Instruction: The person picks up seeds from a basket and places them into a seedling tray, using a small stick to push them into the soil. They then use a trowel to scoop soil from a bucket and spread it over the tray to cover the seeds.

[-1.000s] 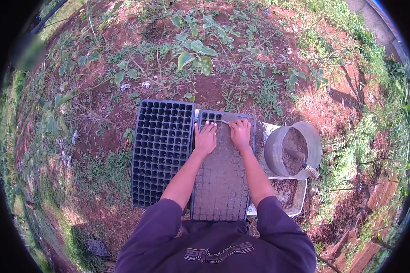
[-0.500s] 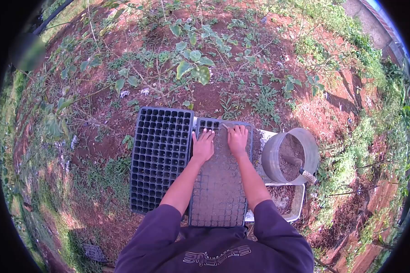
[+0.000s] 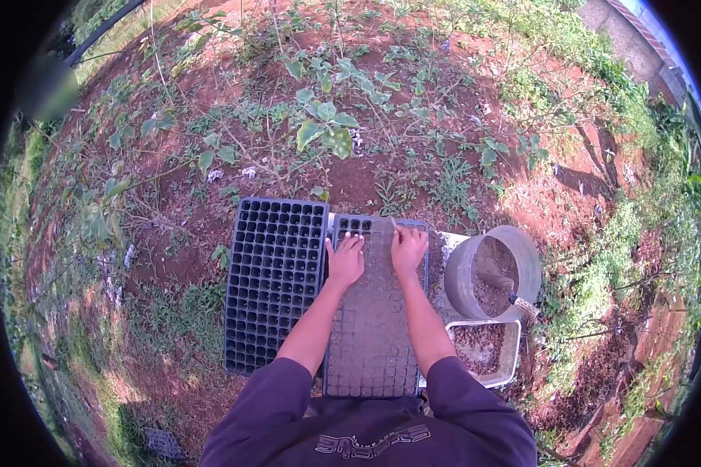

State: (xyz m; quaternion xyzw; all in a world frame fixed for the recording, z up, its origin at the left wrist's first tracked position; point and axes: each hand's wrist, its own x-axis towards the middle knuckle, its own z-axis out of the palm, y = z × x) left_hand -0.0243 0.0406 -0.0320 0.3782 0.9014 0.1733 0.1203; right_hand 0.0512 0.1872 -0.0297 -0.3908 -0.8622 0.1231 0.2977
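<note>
A seedling tray (image 3: 370,342) lies before me, most of its cells covered with brown soil and a few bare dark cells at its far left corner. My left hand (image 3: 346,261) rests on the far part of this tray, palm down with fingers stretched out, just below the bare cells. Near the far right corner, my right hand (image 3: 410,251) is closed in a pinch on a thin, pale stick (image 3: 393,223) that points up past its fingertips. Left of the soil-covered tray is a second, black seedling tray (image 3: 276,284) with unfilled cells.
On the right stands a round, greyish tub (image 3: 461,272) with soil and a scoop (image 3: 524,304) with a patterned handle. Nearer me is a white rectangular tray (image 3: 509,354) holding small brown bits. Leafy plants (image 3: 327,128) grow from red ground beyond the trays.
The stick in my right hand has swung from leaning left to more upright. My left hand stays at much the same place on the tray. The whole view has shifted slightly.
</note>
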